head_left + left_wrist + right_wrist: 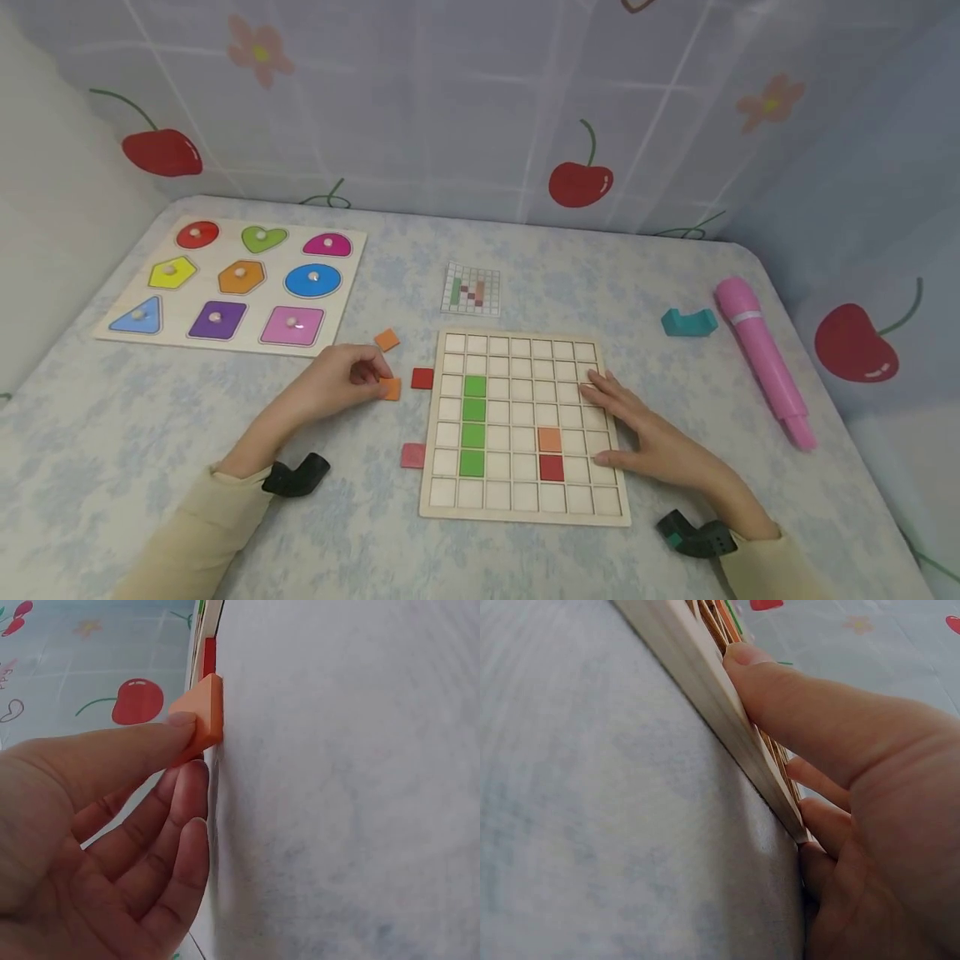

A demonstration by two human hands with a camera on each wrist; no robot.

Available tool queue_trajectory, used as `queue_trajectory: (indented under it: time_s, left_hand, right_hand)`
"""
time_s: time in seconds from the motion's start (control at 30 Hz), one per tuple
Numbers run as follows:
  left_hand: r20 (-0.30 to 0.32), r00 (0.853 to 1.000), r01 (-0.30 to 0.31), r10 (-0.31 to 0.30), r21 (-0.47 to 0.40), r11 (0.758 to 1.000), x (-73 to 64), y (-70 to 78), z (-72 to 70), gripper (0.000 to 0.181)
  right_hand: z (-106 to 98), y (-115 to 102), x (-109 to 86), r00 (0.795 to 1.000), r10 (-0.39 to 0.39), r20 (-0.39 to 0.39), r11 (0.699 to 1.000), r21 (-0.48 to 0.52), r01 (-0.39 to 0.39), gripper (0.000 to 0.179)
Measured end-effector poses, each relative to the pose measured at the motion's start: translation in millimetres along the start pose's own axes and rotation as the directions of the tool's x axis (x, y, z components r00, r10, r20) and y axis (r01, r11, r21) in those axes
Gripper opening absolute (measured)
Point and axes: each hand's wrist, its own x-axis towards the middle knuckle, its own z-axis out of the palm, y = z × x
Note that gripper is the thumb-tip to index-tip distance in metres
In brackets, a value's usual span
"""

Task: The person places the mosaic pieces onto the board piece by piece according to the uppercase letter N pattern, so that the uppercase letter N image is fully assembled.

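Between thumb and fingers my left hand (pixel 343 379) pinches an orange square tile (pixel 202 712), just left of the wooden grid board (pixel 525 513). My right hand (pixel 651 433) rests on the board's right edge, thumb and fingertips on its rim. In the board, a column of green tiles (pixel 473 410) fills several cells at the left. Farther right, an orange tile (pixel 549 439) sits directly above a red tile (pixel 551 467). Loose by the left hand lie another orange tile (pixel 387 339) and a red tile (pixel 422 378). A pinkish-red tile (pixel 412 455) touches the board's lower left edge.
Behind the board lies a small printed pattern card (pixel 471 290). A knobbed shape puzzle (pixel 225 279) is at the back left. On the right are a teal block (pixel 688 322) and a pink microphone-shaped toy (pixel 765 362). A cherry-print curtain (pixel 450 108) hangs behind the table.
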Motion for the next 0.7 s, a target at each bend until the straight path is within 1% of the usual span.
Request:
queue_trajectory:
  time_s: [0.13,0.2,0.27,0.33,0.4,0.43,0.5,0.6,0.63,0.7]
  left_hand:
    - [-0.007,1.0,0.019,-0.019,0.001,1.0,4.3,6.2,-1.0,0.01]
    - [-0.007,0.999,0.037,-0.037,-0.026,0.999,8.9,13.2,-2.2,0.008]
    - [-0.001,0.999,0.051,-0.051,-0.078,0.996,15.7,23.4,-2.7,0.006]
    - [0.013,0.999,0.048,-0.046,-0.148,0.988,26.0,36.2,0.1,0.007]
    - [0.046,0.999,0.029,-0.02,-0.215,0.976,37.9,49.9,7.2,0.008]
    - [0.07,0.998,0.011,0.005,-0.233,0.972,43.9,57.0,12.0,0.008]
    - [0.129,0.99,-0.029,0.063,-0.251,0.967,55.1,70.5,23.8,0.006]
    - [0.224,0.964,-0.079,0.143,-0.27,0.96,69.3,88.2,44.0,0.003]
    - [0.248,0.955,-0.091,0.16,-0.267,0.959,73.7,93.3,50.8,0.003]
    - [0.277,0.944,-0.106,0.179,-0.26,0.96,81.8,100.8,64.3,0.003]
  right_hand:
    - [-2,1,-0.1,1.0,-0.002,0.003,1.0,-0.011,0.002,0.081]
    - [-1,1,-0.4,1.0,0.003,0.007,1.0,-0.008,-0.003,0.081]
    - [0,1,-0.4,1.0,0.002,0.008,1.0,-0.002,-0.002,0.08]
    - [0,0,-1.3,1.0,0.004,0.009,1.0,0.001,-0.004,0.08]
    - [1,0,-2.0,1.0,0.0,0.007,1.0,0.005,0.0,0.079]
    - [1,0,-2.2,1.0,0.0,0.007,1.0,0.006,0.0,0.079]
    - [1,0,-2.4,1.0,-0.005,0.007,1.0,0.006,0.005,0.079]
    - [1,-1,-1.5,1.0,-0.005,0.005,1.0,0.004,0.005,0.079]
    - [1,-1,-1.2,1.0,0.0,0.004,1.0,0.003,0.0,0.079]
    - [0,-1,-0.2,1.0,0.007,0.003,1.0,0.001,-0.007,0.079]
